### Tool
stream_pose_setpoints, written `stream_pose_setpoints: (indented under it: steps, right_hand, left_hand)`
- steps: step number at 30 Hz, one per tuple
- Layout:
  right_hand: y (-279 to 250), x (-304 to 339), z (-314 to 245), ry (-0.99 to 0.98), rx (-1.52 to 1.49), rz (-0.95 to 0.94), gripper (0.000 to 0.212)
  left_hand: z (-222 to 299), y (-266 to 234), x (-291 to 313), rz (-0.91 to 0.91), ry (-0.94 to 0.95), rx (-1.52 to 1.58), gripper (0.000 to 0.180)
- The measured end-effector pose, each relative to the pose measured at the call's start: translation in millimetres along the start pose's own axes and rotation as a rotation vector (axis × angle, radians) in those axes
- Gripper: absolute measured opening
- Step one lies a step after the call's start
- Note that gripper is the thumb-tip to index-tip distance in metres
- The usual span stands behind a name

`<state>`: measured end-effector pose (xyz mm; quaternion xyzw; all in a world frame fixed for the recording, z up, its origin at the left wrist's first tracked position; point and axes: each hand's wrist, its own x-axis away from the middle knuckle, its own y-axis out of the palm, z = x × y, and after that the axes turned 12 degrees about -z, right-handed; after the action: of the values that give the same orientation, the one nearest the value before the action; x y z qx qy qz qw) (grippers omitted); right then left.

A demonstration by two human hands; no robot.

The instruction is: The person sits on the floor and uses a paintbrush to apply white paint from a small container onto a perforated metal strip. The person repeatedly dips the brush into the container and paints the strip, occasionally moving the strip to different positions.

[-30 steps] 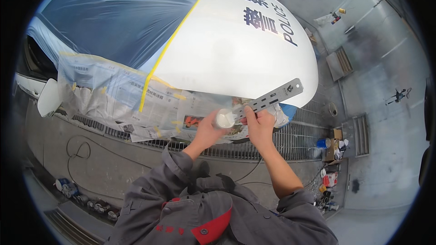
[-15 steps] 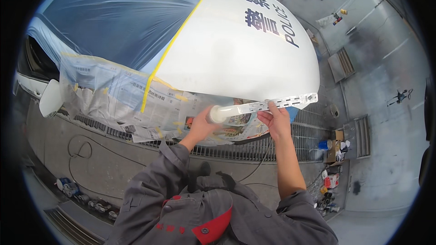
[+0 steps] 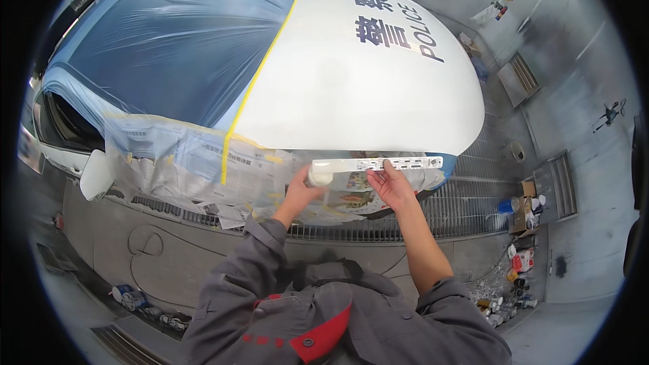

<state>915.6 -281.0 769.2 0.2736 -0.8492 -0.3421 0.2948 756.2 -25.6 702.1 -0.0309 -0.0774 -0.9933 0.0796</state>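
Clasping from the left, your left hand [image 3: 301,195] curls around the pale cup [image 3: 320,178] near the edge of the white hood [image 3: 362,98]. The slotted strip [image 3: 368,164] extends rightward from over the cup's mouth, and your right hand [image 3: 393,188] pinches it near its middle.

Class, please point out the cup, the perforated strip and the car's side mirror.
Cup [image 3: 321,179]: head view, on the pale part showing below the strip.
Perforated strip [image 3: 415,163]: head view, on its slotted right part.
Side mirror [image 3: 96,175]: head view, on its white housing.
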Motion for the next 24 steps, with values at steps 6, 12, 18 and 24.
stream_pose_setpoints:
  steps: [6, 12, 18, 24]
  right_hand:
    - [-9.7, -11.1, -5.3, 0.007, -0.042, -0.066, 0.028]
    - [-3.0, -16.4, -11.1, 0.059, -0.001, -0.068, 0.029]
    - [8.4, -18.8, -18.3, 0.075, 0.069, -0.093, 0.029]
    - [51.9, -7.4, -24.0, 0.03, 0.222, -0.145, 0.031]
  left_hand:
    - [13.4, 6.8, -0.6, -0.04, -0.056, 0.074, 0.066]
    - [20.1, 11.1, 5.5, 0.003, -0.028, 0.112, 0.066]
    - [19.8, 14.7, 10.2, 0.056, 0.015, 0.13, 0.069]
    - [33.0, 6.7, 32.7, 0.061, 0.089, 0.212, 0.067]
